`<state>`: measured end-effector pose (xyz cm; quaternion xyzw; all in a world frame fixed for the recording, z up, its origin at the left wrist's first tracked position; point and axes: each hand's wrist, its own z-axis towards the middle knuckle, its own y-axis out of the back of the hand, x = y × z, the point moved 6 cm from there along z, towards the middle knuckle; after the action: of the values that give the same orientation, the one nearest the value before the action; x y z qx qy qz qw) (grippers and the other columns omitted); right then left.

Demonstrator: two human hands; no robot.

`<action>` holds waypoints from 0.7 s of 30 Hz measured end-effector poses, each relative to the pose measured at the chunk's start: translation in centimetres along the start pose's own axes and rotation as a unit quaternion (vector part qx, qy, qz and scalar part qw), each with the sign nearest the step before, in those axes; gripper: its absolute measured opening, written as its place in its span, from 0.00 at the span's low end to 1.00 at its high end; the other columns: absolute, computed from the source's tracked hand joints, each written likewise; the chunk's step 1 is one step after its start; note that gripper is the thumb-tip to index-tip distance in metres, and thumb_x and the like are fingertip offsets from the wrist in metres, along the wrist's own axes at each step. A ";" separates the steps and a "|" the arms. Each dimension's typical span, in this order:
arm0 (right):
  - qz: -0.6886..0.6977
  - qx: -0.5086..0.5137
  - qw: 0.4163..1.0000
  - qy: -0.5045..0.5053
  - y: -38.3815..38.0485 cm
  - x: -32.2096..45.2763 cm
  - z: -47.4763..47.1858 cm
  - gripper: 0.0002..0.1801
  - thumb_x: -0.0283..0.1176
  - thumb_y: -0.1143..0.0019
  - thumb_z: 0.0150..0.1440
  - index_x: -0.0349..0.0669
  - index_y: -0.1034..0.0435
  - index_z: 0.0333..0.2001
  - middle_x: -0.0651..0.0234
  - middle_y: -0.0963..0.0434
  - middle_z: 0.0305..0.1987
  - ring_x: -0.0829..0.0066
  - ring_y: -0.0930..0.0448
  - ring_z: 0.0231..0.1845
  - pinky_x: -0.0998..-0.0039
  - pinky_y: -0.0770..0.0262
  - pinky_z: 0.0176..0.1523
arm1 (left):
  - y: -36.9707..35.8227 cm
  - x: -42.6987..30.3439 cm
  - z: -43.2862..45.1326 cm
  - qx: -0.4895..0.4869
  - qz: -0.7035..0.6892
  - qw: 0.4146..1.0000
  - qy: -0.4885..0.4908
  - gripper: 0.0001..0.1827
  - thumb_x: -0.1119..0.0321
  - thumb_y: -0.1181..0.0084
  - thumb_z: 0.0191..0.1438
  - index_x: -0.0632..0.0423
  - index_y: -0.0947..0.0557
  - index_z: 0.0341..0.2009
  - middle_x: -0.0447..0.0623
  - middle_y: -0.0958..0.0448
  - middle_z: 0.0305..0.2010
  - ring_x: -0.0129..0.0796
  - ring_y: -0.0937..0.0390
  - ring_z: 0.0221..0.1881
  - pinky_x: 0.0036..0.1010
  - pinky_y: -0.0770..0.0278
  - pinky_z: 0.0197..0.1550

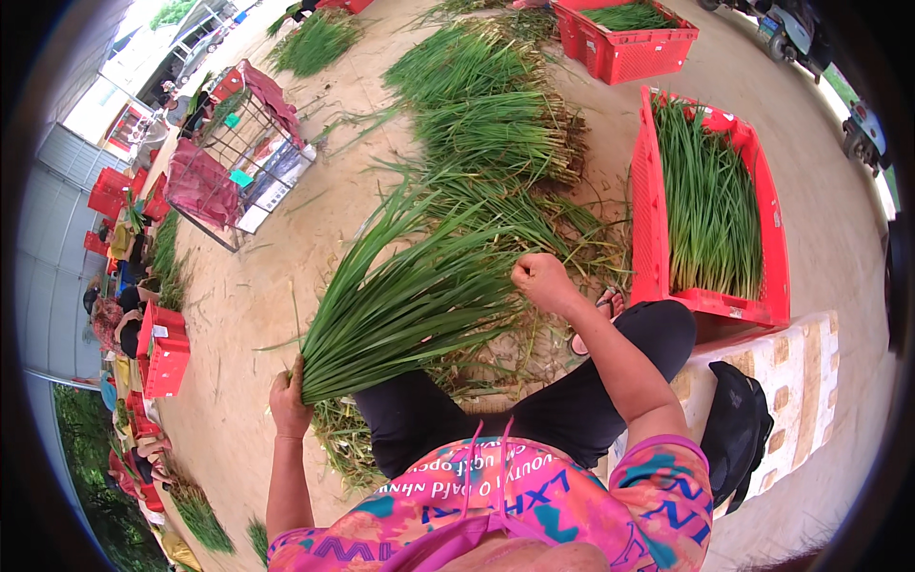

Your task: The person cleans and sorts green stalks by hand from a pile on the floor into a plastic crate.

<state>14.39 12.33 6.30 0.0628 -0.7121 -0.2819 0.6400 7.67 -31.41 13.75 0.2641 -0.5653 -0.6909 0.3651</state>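
Observation:
A fanned bundle of long green leafy stalks, like garlic chives [407,307], spreads across my lap. My left hand [289,400] grips its gathered end at the left. At the bundle's right edge my right hand [545,281] has its fingers curled together near the leaf tips; whether a leaf is pinched there I cannot tell. Beyond the bundle, stacked bunches of the same greens [493,136] lie on the floor, their pale ends to the right. To the right stands a red plastic crate [772,236] filled with upright greens [708,200].
A white foam box [800,400] with a black bag [736,429] is at my right. Another red crate [629,57] stands ahead. A metal-framed cart [250,157] is ahead left. Several people sit among red crates [164,350] at far left. Loose trimmings [350,443] litter the floor.

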 end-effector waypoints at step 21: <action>0.225 0.181 0.957 -0.011 2.0 1.1 1.9 0.13 0.33 0.44 0.45 0.33 0.27 0.29 0.64 0.23 0.25 0.78 0.25 0.24 0.78 0.31 0.28 | -0.1 -0.4 0.8 -0.009 -0.013 1.000 -0.022 0.38 0.77 0.46 0.33 0.47 0.36 0.55 0.54 0.32 0.29 0.47 0.32 0.28 0.34 0.33 0.29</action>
<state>12.95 14.15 8.19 0.0124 -0.7537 0.0026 0.6571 7.26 -30.58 13.82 0.2530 -0.5639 -0.7062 0.3455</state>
